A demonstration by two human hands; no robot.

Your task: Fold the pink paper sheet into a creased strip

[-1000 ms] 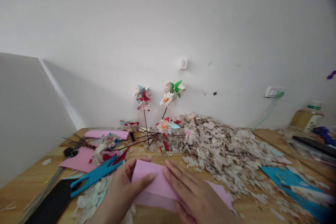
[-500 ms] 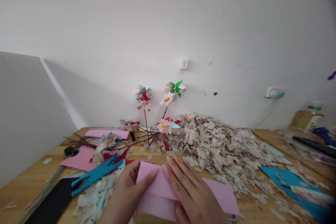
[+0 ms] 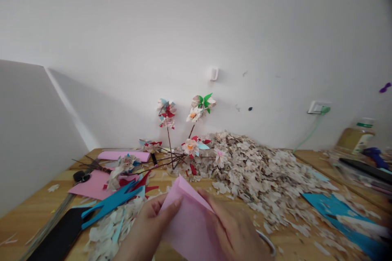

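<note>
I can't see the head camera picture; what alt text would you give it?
Two bare hands, the left hand and right hand, hold a folded pink paper sheet lifted above a wooden table. Behind lie a heap of pale paper scraps, paper flowers on twigs by a white wall, and blue paper cutouts at left.

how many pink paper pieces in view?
3: a folded pink sheet held by both hands; a flat pink sheet at left; a pink strip behind it near the wall. More may lie under the scraps.
</note>
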